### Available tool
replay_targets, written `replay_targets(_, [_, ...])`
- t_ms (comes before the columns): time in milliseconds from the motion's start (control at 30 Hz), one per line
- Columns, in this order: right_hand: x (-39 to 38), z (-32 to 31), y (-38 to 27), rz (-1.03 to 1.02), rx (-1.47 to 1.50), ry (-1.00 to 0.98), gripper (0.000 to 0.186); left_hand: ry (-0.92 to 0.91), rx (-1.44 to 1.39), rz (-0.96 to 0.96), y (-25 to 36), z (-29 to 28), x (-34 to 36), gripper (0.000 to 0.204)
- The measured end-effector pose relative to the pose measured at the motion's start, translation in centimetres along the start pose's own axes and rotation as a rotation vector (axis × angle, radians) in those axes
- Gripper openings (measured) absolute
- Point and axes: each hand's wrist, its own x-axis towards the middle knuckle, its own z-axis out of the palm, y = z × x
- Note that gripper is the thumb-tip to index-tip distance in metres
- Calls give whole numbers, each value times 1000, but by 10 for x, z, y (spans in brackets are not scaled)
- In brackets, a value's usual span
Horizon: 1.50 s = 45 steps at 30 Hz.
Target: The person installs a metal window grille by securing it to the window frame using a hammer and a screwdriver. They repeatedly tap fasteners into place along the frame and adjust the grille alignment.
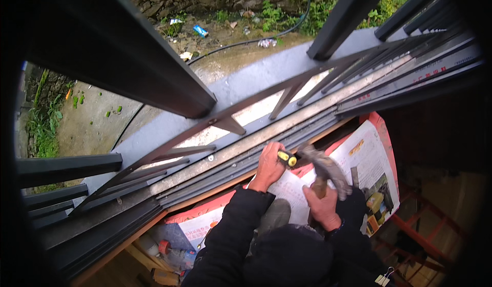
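Hammer (332, 171) in right hand's (323, 206) grip looks head-heavy, rigid; hold handle (320, 187) low. Left hand (269, 168) clasps stiff-looking yellow-black tool (286, 157).

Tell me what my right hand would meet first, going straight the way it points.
Your right hand would probably meet the yellow-and-black tool handle in your left hand, though depth is unclear.

The hammer (332, 169) is right of the handled tool (287, 157), railing (261, 79) beyond the window track (225, 173).
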Motion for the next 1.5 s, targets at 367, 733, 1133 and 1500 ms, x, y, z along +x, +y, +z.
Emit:
replay_targets(367, [8, 7, -7, -286, -369, -38, 17, 41, 28, 22, 1, 4, -1, 19])
replay_targets(733, [25, -4, -6, -4, 501, 253, 29, -112, -42, 247, 49, 15, 8, 21])
replay_targets(1133, [91, -74, 55, 373, 810, 496, 41, -312, -94, 326, 34, 62, 73, 20])
replay_targets(1500, [105, -66, 94, 425, 919, 576, 42, -427, -165, 409, 38, 51, 45, 21])
